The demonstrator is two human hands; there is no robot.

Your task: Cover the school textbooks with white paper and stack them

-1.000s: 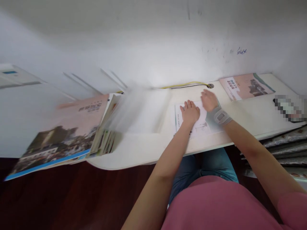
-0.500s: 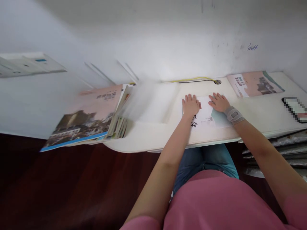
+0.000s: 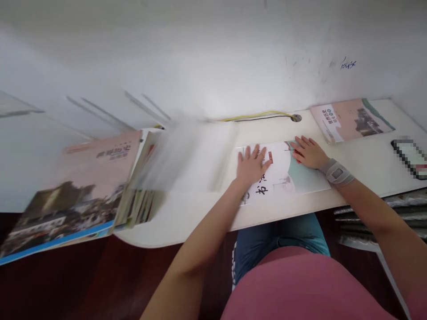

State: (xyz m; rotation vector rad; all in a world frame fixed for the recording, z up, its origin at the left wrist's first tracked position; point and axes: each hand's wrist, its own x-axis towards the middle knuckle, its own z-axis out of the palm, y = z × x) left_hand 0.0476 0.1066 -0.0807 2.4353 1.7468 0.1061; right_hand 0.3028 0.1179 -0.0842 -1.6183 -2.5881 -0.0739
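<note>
A white and pale green book [image 3: 283, 178] with black lettering lies on the white desk [image 3: 187, 224]. My left hand [image 3: 251, 166] rests on its left part, palm down and fingers spread, covering some of the lettering. On the right part of the cover lies my right hand [image 3: 308, 152], fingers also stretched out, with a grey band [image 3: 337, 172] round the wrist. Neither hand grips anything. Left of the book is a blurred stack of white or clear sheets [image 3: 200, 164]; whether they are paper or plastic I cannot tell.
A pile of books with a pink picture cover [image 3: 90, 178] stands at the desk's left end. Another pink book [image 3: 353, 120] lies at the back right, near a phone [image 3: 412, 158]. A yellow cable [image 3: 260, 114] runs along the wall to a round hole [image 3: 296, 118].
The view has shifted, so the pile appears larger and farther left. My left hand sits nearer the book's left edge, and more of the cover shows between my hands.
</note>
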